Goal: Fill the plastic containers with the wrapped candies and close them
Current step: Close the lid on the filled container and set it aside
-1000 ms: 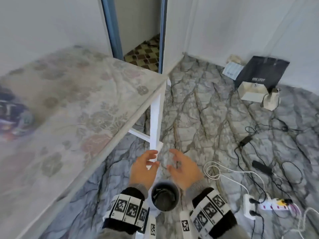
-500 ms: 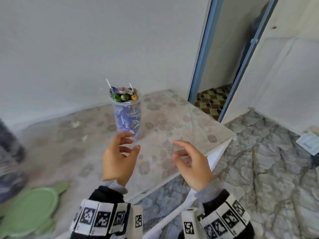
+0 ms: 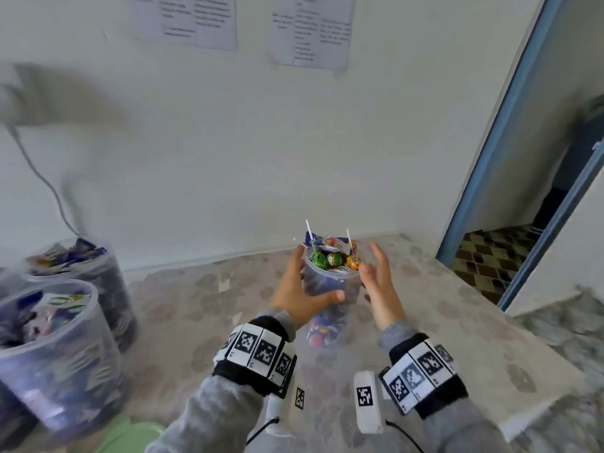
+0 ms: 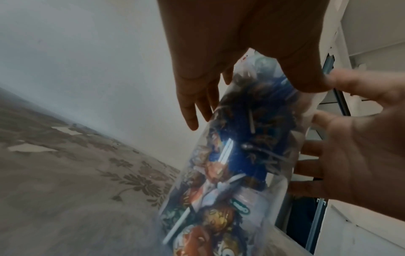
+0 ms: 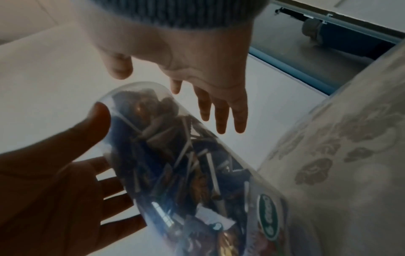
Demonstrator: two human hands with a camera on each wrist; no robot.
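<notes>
A tall clear plastic container stands on the floral table by the wall, packed with wrapped candies, lollipops heaped above its open rim. My left hand holds it: the thumb lies across its front and the fingers reach round its far left side. My right hand hovers just right of it, fingers straight and spread, not touching. The left wrist view shows the container between my left hand and the right hand. In the right wrist view my right hand is above the container.
Two larger clear containers full of wrapped candies stand at the left, without lids. A green lid lies near the front edge. The table edge drops off at the right, beside an open doorway.
The view swung up from the floor to the table. Both hands moved forward to the candy container; the left hand now wraps it and the right has come beside it.
</notes>
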